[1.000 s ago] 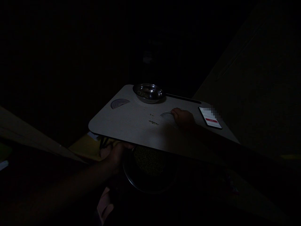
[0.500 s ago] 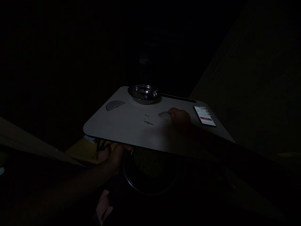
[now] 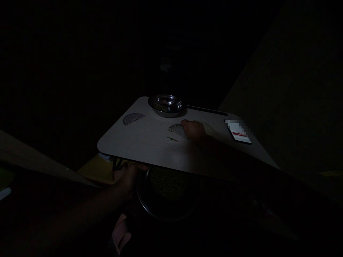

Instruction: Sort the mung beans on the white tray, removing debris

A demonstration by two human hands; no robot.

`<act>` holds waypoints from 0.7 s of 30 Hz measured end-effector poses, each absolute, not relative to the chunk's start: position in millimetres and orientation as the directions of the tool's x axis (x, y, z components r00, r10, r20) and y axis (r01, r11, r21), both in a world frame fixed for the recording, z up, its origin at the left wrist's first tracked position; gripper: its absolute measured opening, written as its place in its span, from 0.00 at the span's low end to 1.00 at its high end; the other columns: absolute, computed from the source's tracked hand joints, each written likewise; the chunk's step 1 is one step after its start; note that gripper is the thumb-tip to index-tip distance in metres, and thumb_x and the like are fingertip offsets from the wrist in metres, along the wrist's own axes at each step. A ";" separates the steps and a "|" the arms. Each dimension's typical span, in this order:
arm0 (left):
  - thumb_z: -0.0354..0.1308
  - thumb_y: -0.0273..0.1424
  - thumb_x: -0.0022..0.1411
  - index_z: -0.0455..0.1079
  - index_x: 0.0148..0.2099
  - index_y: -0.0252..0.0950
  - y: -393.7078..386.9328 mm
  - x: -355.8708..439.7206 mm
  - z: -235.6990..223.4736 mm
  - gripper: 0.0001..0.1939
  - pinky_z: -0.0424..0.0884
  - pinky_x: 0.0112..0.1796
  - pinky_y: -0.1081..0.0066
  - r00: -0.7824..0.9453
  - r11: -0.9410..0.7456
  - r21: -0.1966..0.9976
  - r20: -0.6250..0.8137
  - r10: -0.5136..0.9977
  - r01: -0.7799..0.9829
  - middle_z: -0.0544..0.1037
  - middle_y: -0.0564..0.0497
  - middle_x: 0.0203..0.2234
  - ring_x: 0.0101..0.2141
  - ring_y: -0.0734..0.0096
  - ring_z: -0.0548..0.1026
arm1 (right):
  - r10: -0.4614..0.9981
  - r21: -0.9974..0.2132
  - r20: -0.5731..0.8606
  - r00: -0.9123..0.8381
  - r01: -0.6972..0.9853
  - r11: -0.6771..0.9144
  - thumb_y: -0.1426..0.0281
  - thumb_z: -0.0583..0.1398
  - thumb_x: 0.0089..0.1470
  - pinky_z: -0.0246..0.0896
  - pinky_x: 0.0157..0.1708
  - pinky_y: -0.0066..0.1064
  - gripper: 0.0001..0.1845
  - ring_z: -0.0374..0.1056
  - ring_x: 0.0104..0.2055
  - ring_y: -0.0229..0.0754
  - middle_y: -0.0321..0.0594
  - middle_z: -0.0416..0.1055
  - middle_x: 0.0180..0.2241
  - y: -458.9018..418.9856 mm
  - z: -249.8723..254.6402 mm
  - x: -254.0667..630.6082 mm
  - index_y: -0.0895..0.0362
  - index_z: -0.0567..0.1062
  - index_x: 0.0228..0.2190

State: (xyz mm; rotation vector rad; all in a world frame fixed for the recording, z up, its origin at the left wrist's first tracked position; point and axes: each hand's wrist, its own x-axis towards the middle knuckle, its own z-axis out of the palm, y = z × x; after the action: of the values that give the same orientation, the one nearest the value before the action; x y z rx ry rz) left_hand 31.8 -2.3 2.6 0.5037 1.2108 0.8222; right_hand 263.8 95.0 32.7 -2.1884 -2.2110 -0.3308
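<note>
The scene is very dark. My right hand (image 3: 193,129) rests on a small pale lap table (image 3: 139,142) with its fingers on a grey half-round protractor (image 3: 177,129), right beside a few green grains (image 3: 172,138). My left hand (image 3: 130,176) grips the rim of a large dark metal bowl (image 3: 167,194) of green grains, held just below the table's near edge. A small steel bowl (image 3: 165,105) with a few grains stands at the table's far edge.
A second half-round protractor (image 3: 133,118) lies at the table's left. A lit phone (image 3: 238,132) lies at the right, with a long slot (image 3: 206,110) behind it. A dark sloping surface (image 3: 281,92) rises on the right. My foot (image 3: 122,233) shows below.
My right hand has slid the protractor leftward across the table toward the loose grains. My left hand still holds the large bowl under the edge.
</note>
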 end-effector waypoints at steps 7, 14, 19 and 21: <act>0.54 0.24 0.32 0.64 0.22 0.31 -1.0 21.3 2.3 0.07 0.64 0.23 0.66 -0.054 0.564 0.781 -0.596 0.801 -0.267 0.69 0.51 0.15 0.19 0.67 0.68 | 0.959 0.184 0.185 -0.215 0.966 0.181 0.67 0.41 0.52 0.51 0.26 0.31 0.18 0.64 0.31 0.43 0.43 0.70 0.31 109.1 34.7 225.7 0.54 0.66 0.38; 0.55 0.24 0.32 0.64 0.22 0.32 1.1 13.2 1.9 0.08 0.64 0.27 0.62 -0.111 0.598 0.761 -0.636 0.763 -0.253 0.69 0.51 0.15 0.22 0.63 0.69 | 0.888 0.173 0.306 -0.345 0.937 0.304 0.66 0.39 0.52 0.48 0.22 0.29 0.19 0.63 0.28 0.41 0.39 0.69 0.29 109.3 32.1 200.2 0.52 0.67 0.36; 0.55 0.24 0.32 0.65 0.23 0.32 0.1 12.2 7.5 0.08 0.64 0.26 0.63 -0.036 0.588 0.754 -0.623 0.782 -0.292 0.69 0.51 0.15 0.21 0.64 0.68 | 0.866 0.114 0.339 -0.369 0.929 0.351 0.66 0.40 0.53 0.49 0.25 0.29 0.19 0.63 0.28 0.39 0.39 0.69 0.29 102.3 38.7 188.1 0.53 0.66 0.37; 0.54 0.24 0.32 0.65 0.22 0.32 -0.2 12.6 7.5 0.07 0.63 0.25 0.63 -0.005 0.597 0.744 -0.627 0.779 -0.299 0.68 0.51 0.14 0.20 0.65 0.68 | 0.881 0.085 0.360 -0.308 0.951 0.298 0.66 0.40 0.52 0.50 0.25 0.29 0.19 0.63 0.28 0.39 0.39 0.69 0.30 99.2 43.7 188.1 0.53 0.66 0.38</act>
State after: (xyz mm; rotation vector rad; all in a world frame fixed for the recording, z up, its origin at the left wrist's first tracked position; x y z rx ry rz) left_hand 12.6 -0.2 7.5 0.4611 1.3169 0.8984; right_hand 188.1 99.2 43.7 -1.6774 -2.3224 -0.4148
